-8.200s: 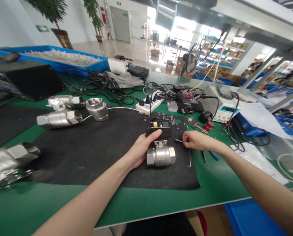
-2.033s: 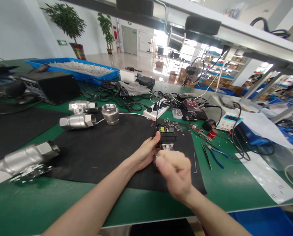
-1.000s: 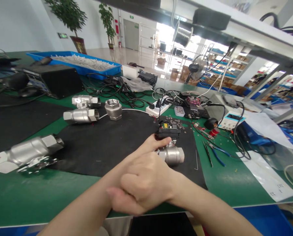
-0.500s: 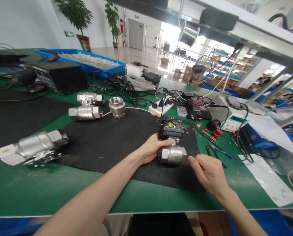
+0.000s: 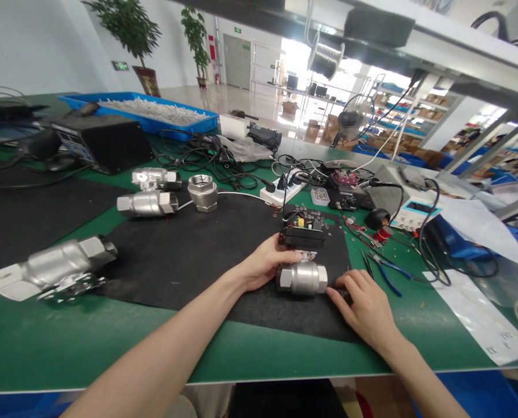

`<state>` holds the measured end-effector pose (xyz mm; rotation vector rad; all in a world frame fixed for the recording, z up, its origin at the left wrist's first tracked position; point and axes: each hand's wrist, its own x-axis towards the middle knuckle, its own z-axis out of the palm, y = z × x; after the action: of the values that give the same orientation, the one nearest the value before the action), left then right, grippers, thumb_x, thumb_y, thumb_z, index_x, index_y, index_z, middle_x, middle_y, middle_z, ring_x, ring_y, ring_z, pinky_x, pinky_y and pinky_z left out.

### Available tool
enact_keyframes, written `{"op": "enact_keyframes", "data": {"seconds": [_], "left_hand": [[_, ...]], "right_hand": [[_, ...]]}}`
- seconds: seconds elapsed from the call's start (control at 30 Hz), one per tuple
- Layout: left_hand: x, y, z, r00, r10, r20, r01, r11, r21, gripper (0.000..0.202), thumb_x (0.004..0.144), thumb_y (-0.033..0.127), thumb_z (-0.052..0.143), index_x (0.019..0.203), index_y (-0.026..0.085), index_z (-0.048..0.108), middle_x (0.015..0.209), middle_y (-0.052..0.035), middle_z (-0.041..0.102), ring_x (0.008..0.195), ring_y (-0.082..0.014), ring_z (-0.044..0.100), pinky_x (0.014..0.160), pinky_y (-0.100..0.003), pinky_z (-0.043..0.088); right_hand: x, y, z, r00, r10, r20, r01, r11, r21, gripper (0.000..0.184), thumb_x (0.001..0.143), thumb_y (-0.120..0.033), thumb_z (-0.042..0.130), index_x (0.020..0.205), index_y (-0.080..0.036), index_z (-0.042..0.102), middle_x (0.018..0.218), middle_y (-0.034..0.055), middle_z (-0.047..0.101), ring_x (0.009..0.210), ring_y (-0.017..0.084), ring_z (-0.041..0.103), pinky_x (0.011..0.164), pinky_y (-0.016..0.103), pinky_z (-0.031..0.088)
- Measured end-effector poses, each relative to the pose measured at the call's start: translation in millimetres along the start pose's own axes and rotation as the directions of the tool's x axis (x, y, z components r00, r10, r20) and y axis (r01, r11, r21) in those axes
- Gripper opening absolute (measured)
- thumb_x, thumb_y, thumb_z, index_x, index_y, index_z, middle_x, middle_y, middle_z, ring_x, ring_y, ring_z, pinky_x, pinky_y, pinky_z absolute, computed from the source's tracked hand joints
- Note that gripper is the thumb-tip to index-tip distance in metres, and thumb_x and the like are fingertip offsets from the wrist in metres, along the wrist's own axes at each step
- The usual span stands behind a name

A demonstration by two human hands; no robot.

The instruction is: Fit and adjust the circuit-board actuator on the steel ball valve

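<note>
A steel ball valve (image 5: 303,278) stands on the black mat with an uncovered black actuator housing (image 5: 303,237) mounted on top; a circuit board (image 5: 306,224) with a yellow part shows inside. My left hand (image 5: 265,262) grips this valve from the left, its thumb lying across the neck below the housing. Beside the valve's right end, my right hand (image 5: 363,299) is curled, thumb tip close to the hex end. Something dark lies between its thumb and fingers, and a thin tip pokes up behind them; what it is stays hidden.
More steel valves (image 5: 148,203) and a fitting (image 5: 203,193) stand further left, with a large valve (image 5: 56,267) at the near left. Blue-handled pliers (image 5: 389,274) and tweezers (image 5: 367,264) lie to the right. Small rings (image 5: 304,210), a power strip (image 5: 282,188) and cables crowd the back.
My right hand has moved slightly left to the valve's right end, and its fist has loosened, with thumb and fingers further apart. My left hand keeps its grip on the valve.
</note>
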<state>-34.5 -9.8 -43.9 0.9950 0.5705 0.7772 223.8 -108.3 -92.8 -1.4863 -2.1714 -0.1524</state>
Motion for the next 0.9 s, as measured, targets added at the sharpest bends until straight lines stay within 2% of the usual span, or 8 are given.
{"op": "enact_keyframes", "data": {"seconds": [0.07,0.17,0.27,0.37,0.5,0.6,0.8,0.9], "left_hand": [[0.4,-0.5,0.3,1.000,0.021,-0.004,-0.021,1.000,0.009,0.057,0.074,0.023,0.087,0.127,0.018,0.065,0.131,-0.0155,0.070,0.106,-0.0230,0.073,0.095,-0.034,0.055],[0.3,-1.4,0.4,1.000,0.024,-0.001,-0.023,1.000,0.008,0.058,0.076,0.023,0.086,0.129,0.018,0.064,0.134,-0.0155,0.068,0.109,-0.0227,0.072,0.096,-0.034,0.055],[-0.1,-1.2,-0.5,1.000,-0.004,-0.009,0.004,1.000,-0.001,0.061,0.076,0.021,0.084,0.132,0.019,0.060,0.134,-0.0141,0.068,0.111,-0.0220,0.071,0.094,-0.031,0.055],[0.2,-1.0,-0.5,1.000,0.000,-0.030,0.000,1.000,0.008,0.055,0.077,0.023,0.084,0.128,0.018,0.062,0.132,-0.0140,0.069,0.104,-0.0190,0.071,0.088,-0.028,0.054],[0.9,-1.6,-0.6,1.000,0.023,-0.015,-0.023,1.000,0.014,0.050,0.078,0.023,0.083,0.124,0.014,0.064,0.128,-0.0149,0.070,0.102,-0.0174,0.070,0.089,-0.027,0.054],[1.1,-1.8,-1.8,1.000,0.010,-0.012,-0.010,1.000,0.000,0.051,0.079,0.020,0.080,0.127,0.015,0.062,0.129,-0.0141,0.069,0.103,-0.0178,0.069,0.090,-0.028,0.054],[1.6,-1.6,-0.4,0.999,0.014,-0.033,-0.013,1.000,0.025,0.051,0.080,0.026,0.081,0.127,0.015,0.064,0.133,-0.0147,0.068,0.112,-0.0203,0.068,0.098,-0.030,0.052],[1.3,-1.6,-0.7,0.999,0.003,-0.035,-0.002,1.000,0.012,0.051,0.079,0.022,0.080,0.127,0.016,0.064,0.131,-0.0136,0.068,0.110,-0.0195,0.068,0.095,-0.029,0.052]], "right_hand": [[4.7,-3.9,-3.8,0.998,0.016,-0.065,-0.010,0.996,0.083,0.024,0.101,-0.042,0.064,0.105,-0.019,0.066,0.107,0.0091,0.064,0.105,0.027,0.057,0.089,0.041,0.046],[17.2,-18.3,-8.0,0.984,0.118,-0.134,-0.083,0.966,0.243,0.023,0.103,-0.038,0.061,0.115,-0.020,0.067,0.115,0.0095,0.064,0.110,0.025,0.058,0.096,0.042,0.049],[30.3,-43.4,-7.2,0.973,0.216,-0.086,-0.172,0.918,0.358,0.035,0.104,-0.043,0.058,0.129,-0.020,0.066,0.126,0.0104,0.064,0.120,0.026,0.057,0.106,0.044,0.049],[36.1,-72.0,-4.4,0.958,0.286,-0.023,-0.244,0.856,0.455,0.047,0.104,-0.048,0.056,0.140,-0.018,0.060,0.140,0.0123,0.060,0.132,0.027,0.054,0.115,0.047,0.046],[31.7,-96.9,-3.0,0.942,0.322,-0.096,-0.227,0.821,0.523,0.057,0.103,-0.045,0.059,0.152,-0.018,0.049,0.155,0.0121,0.050,0.145,0.027,0.046,0.123,0.047,0.040],[28.4,-101.2,-0.9,0.927,0.347,-0.143,-0.229,0.825,0.516,0.057,0.103,-0.043,0.060,0.152,-0.017,0.049,0.155,0.0136,0.050,0.146,0.028,0.045,0.123,0.050,0.040],[27.0,-100.4,3.2,0.938,0.293,-0.184,-0.175,0.862,0.476,0.057,0.102,-0.037,0.061,0.154,-0.018,0.048,0.158,0.0120,0.049,0.149,0.029,0.042,0.124,0.052,0.039],[25.9,-100.6,4.0,0.945,0.268,-0.189,-0.155,0.873,0.462,0.059,0.101,-0.037,0.063,0.154,-0.018,0.048,0.158,0.0129,0.049,0.149,0.030,0.042,0.123,0.054,0.040]]}}
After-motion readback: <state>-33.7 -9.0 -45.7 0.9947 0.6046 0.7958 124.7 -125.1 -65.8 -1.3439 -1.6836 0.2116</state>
